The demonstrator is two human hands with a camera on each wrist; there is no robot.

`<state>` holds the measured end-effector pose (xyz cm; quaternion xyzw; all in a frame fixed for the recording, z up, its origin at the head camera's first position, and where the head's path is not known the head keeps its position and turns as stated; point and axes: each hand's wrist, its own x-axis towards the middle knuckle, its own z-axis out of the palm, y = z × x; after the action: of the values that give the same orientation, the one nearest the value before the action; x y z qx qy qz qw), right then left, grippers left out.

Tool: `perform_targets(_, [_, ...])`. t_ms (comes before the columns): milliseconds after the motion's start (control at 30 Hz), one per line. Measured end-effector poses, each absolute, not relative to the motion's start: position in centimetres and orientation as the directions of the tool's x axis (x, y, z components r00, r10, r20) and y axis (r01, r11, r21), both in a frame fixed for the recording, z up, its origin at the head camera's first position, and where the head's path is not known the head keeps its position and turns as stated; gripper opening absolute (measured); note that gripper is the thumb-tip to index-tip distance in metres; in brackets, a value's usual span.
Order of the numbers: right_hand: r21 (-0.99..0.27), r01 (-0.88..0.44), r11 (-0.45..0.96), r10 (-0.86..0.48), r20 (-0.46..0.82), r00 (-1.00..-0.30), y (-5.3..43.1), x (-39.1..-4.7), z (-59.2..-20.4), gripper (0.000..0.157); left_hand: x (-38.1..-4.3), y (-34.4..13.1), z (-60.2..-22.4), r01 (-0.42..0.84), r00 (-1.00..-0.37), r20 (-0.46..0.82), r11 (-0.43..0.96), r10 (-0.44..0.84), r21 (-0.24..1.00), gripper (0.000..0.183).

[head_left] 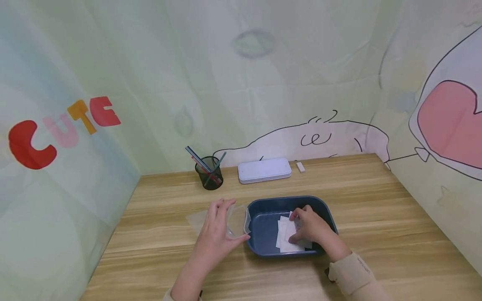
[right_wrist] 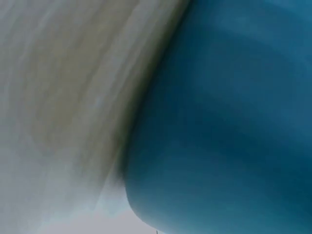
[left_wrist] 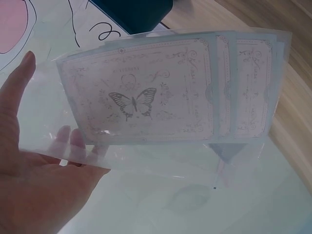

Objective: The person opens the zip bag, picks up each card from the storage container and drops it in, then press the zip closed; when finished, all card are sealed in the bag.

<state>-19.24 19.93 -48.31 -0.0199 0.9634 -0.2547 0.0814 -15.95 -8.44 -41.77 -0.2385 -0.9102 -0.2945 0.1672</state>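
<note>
Wood-grain table [head_left: 380, 221]: mesh pen cup [head_left: 212, 182], whitish case [head_left: 265, 170], small white block [head_left: 300, 167], dark-blue tray [head_left: 262, 230].

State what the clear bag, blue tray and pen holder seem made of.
Clear bag: likely thin, glossy plastic; cards show through it.
Blue tray: probably plastic, satin, judging by its soft sheen; coated metal possible.
Pen holder: apparently black-finished metal mesh, given see-through sides.

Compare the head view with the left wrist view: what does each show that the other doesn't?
Only the head view shows the right hand at the white papers in the blue tray, plus the mesh pen cup and white case. Only the left wrist view shows the butterfly print on a card inside the clear bag. Both show the left hand holding that bag, the tray and the wooden tabletop.
</note>
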Motion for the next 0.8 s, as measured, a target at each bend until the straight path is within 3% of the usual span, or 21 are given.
perform_targets(800, [-0.436,0.041,0.899,-0.013,-0.121,-0.993,20.40,-19.00,-48.55,0.090,-15.81,-8.73,-41.74,0.535,-0.828,0.455,0.705,0.328,0.465,0.095])
